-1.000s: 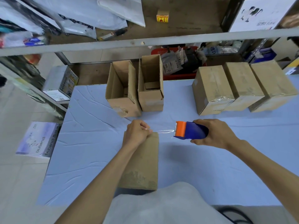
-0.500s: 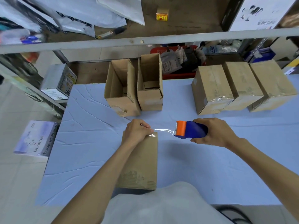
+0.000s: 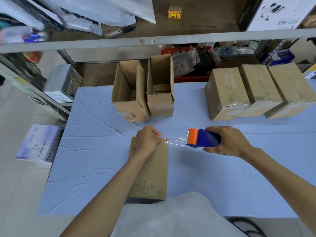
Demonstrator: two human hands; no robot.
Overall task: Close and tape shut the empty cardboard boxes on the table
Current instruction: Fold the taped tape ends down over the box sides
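A closed cardboard box (image 3: 153,171) lies lengthwise on the blue table cover (image 3: 95,151) in front of me. My left hand (image 3: 147,140) sits on the box's far end and pinches the end of a clear tape strip (image 3: 174,141). The strip runs to the right into a blue and orange tape dispenser (image 3: 201,138), which my right hand (image 3: 229,141) grips just off the box's far right corner. Two open empty boxes (image 3: 130,93) (image 3: 160,88) stand side by side further back.
Three taped boxes (image 3: 225,93) (image 3: 258,89) (image 3: 290,88) stand in a row at the back right. A metal shelf rail (image 3: 153,42) crosses above the table's far edge, with a red bin (image 3: 188,65) behind it. A printed carton (image 3: 39,142) lies on the floor left.
The tape strip between my left hand and the dispenser has grown slightly longer. Both hands stay in nearly the same places.
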